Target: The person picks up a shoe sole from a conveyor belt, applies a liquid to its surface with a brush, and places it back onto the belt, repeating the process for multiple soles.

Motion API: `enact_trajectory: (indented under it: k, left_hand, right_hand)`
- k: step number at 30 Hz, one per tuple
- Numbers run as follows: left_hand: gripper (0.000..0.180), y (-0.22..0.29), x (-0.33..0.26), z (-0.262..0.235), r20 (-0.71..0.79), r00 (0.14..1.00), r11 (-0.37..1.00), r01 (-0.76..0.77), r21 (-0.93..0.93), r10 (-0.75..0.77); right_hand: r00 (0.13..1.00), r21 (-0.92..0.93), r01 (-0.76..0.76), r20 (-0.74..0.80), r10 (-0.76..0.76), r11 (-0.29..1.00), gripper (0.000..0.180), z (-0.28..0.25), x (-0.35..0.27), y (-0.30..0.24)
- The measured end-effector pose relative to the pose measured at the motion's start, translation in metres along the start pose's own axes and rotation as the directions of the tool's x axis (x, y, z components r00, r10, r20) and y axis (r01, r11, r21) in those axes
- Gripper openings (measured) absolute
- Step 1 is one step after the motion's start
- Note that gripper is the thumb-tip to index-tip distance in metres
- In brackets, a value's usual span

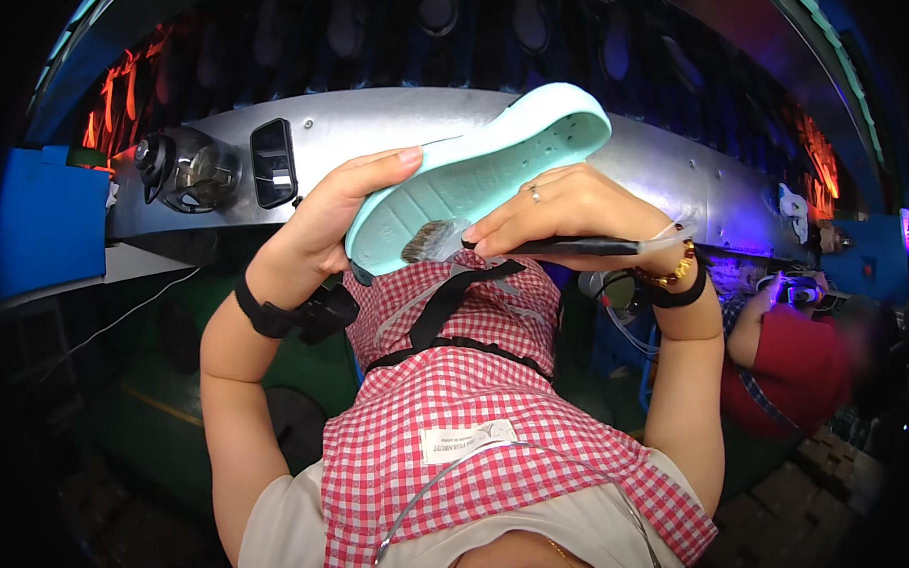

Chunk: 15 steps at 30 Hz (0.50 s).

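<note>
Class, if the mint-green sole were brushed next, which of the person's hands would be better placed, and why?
Probably the right hand: it holds the brush, with the bristles over the sole's inner face. The left hand is occupied gripping the sole's edge.

apron (389,416): red-white checked | sleeves (270,526): cream, short | wristbands (259,309): black | bracelet (684,267): golden, beaded | ring (534,194): silvery

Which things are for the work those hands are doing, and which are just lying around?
For the work:
- mint-green shoe sole, held by the left hand
- brush, held in the right hand

Probably just lying around, on the metal bench:
- see-through jug
- black, phone-like rectangle
</note>
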<state>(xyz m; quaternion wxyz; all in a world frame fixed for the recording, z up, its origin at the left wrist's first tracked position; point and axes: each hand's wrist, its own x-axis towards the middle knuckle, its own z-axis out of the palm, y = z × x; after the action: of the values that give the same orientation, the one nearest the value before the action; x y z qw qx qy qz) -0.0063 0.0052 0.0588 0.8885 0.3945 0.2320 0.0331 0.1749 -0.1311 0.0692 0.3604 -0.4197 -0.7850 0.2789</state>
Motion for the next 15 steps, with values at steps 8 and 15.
enact_trajectory:
  k: [8, 15]
  left_hand:
    - [0.041, -0.001, -0.006, -0.009, -0.029, 0.999, 0.998, 0.037, 0.047, -0.035]
    - [0.046, -0.012, 0.002, -0.014, -0.011, 0.999, 0.998, -0.053, -0.042, 0.053]
  right_hand:
    - [0.995, -0.145, -0.023, 0.091, 0.037, 0.989, 0.026, -0.024, -0.004, -0.007]
    - [0.926, 0.39, -0.278, -0.135, 0.353, 0.878, 0.022, -0.015, -0.014, -0.007]
